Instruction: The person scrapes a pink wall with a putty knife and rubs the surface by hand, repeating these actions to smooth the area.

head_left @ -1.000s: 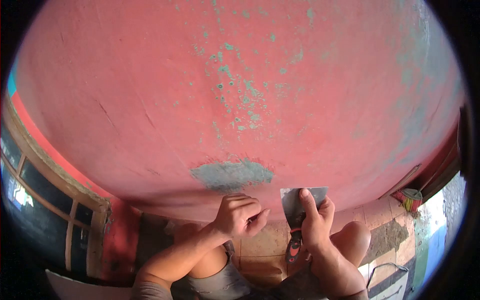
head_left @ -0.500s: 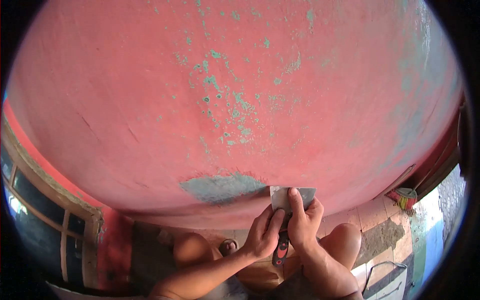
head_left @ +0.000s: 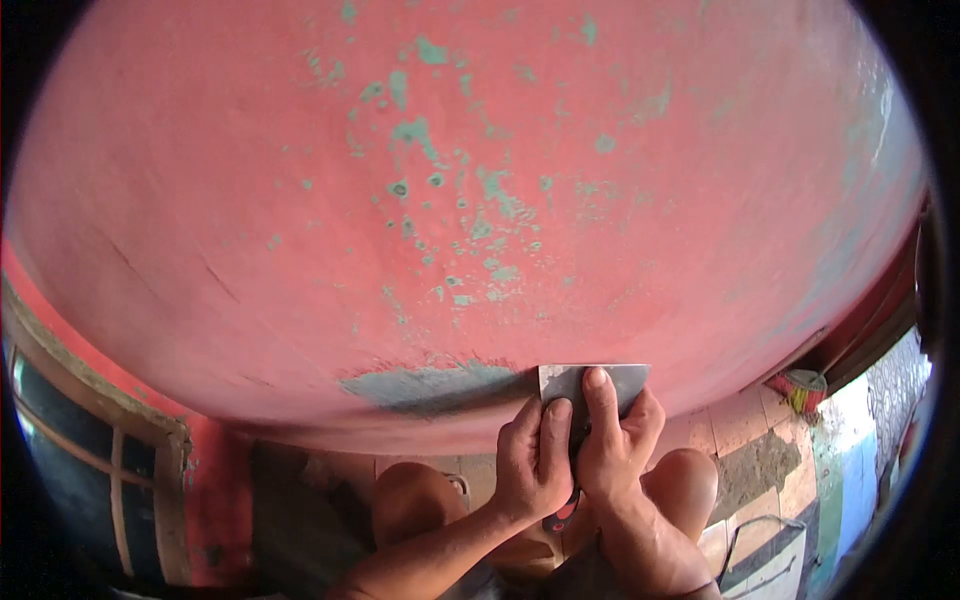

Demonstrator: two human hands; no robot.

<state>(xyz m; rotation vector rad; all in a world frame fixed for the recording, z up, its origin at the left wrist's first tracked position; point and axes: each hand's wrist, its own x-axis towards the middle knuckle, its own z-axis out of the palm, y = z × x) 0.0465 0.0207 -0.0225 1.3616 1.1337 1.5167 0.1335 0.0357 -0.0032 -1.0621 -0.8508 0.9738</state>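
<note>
Both hands grip one metal scraper [head_left: 628, 380] with a black and red handle. My left hand [head_left: 535, 455] is closed round its left side, thumb pressed on the lower blade. My right hand [head_left: 615, 440] wraps the right side, its thumb lying on the blade. The blade's straight edge faces the red wall [head_left: 300, 300], just right of a bare grey patch [head_left: 430, 388]. Green flecks show through the red paint above. Most of the handle is hidden by the hands.
A framed window [head_left: 75, 460] is at the lower left. A broom [head_left: 803, 388] rests against the wall's foot at the right. The person's knees are below the hands, over a tiled floor [head_left: 715, 425] with a rough grey patch.
The view has shifted closer to the wall. The blade now looks larger and slightly further right of the grey patch, and less of the handle shows. Both hands keep their hold.
</note>
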